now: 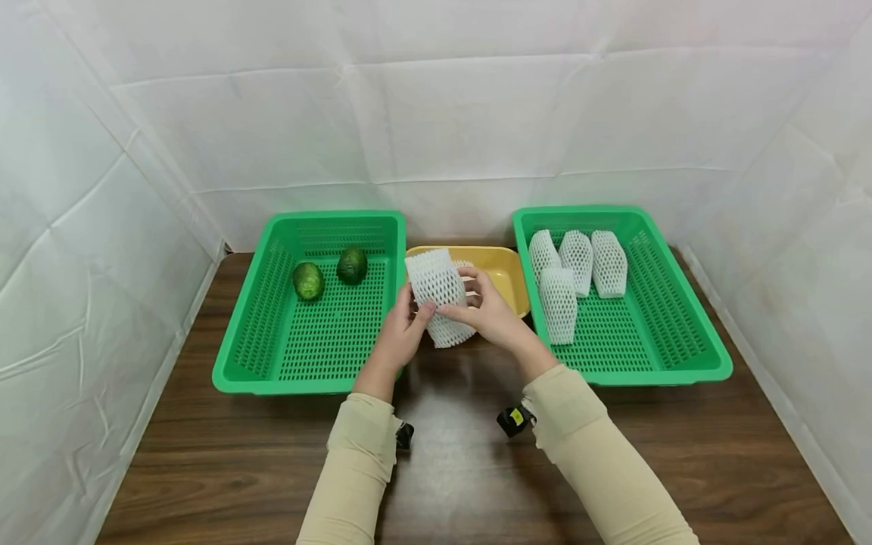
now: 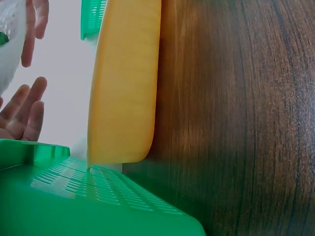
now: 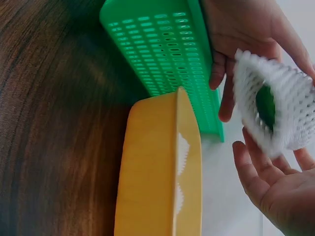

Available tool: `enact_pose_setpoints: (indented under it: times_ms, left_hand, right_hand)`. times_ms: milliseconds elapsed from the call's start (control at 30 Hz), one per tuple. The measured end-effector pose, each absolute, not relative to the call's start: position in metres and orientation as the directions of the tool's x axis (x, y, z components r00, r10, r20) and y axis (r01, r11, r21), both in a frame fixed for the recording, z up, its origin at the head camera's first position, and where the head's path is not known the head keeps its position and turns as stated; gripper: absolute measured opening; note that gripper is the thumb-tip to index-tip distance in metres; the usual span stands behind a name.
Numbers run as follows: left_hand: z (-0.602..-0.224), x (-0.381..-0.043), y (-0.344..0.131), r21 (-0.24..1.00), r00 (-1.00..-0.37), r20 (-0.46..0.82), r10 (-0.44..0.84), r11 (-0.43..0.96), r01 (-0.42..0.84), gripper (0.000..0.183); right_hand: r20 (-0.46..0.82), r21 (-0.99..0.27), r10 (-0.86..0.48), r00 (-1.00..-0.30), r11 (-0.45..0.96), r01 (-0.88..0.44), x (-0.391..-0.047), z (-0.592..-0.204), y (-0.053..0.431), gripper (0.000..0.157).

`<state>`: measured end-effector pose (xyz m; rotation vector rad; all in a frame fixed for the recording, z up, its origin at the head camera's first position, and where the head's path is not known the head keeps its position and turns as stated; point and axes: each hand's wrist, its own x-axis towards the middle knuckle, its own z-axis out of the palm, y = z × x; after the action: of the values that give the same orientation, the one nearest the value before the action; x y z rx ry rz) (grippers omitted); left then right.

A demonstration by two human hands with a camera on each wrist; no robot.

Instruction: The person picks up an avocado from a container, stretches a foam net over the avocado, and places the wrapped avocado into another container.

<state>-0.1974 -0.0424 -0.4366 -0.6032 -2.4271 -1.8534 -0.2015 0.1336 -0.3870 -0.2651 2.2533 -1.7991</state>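
Over the yellow tray (image 1: 504, 276) both hands hold a white foam net sleeve (image 1: 436, 280) in the air. My left hand (image 1: 400, 331) grips its left side, thumb in front. The right hand (image 1: 496, 318) holds its right side between thumb and fingers. Through the sleeve's open end the right wrist view shows a dark green fruit (image 3: 266, 107), apparently an avocado. More white netting lies behind and below the held sleeve in the head view. Two bare avocados (image 1: 309, 281) sit in the left green basket (image 1: 238, 356).
The right green basket (image 1: 688, 333) holds several net-covered pieces (image 1: 559, 303). White net edges (image 3: 182, 152) show inside the yellow tray in the right wrist view. All stand on a dark wooden table (image 1: 450, 469), with white sheeting (image 1: 463, 121) behind and at both sides.
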Motion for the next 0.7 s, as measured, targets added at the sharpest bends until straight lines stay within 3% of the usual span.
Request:
enact_pose_setpoints:
  times_ms: [233, 700]
  left_hand:
    - [-0.440, -0.200, -0.043, 0.900, -0.904, 0.312, 0.292, 0.215, 0.380, 0.043]
    - [-0.438, -0.200, -0.041, 0.898, -0.913, 0.298, 0.278, 0.243, 0.367, 0.036]
  right_hand:
    - [-0.051, -0.955, -0.188, -0.981, 0.295, -0.007, -0.209, -0.368, 0.154, 0.064]
    - [-0.132, -0.846, 0.129, -0.983, 0.502, 0.179, -0.238, -0.351, 0.265, 0.078]
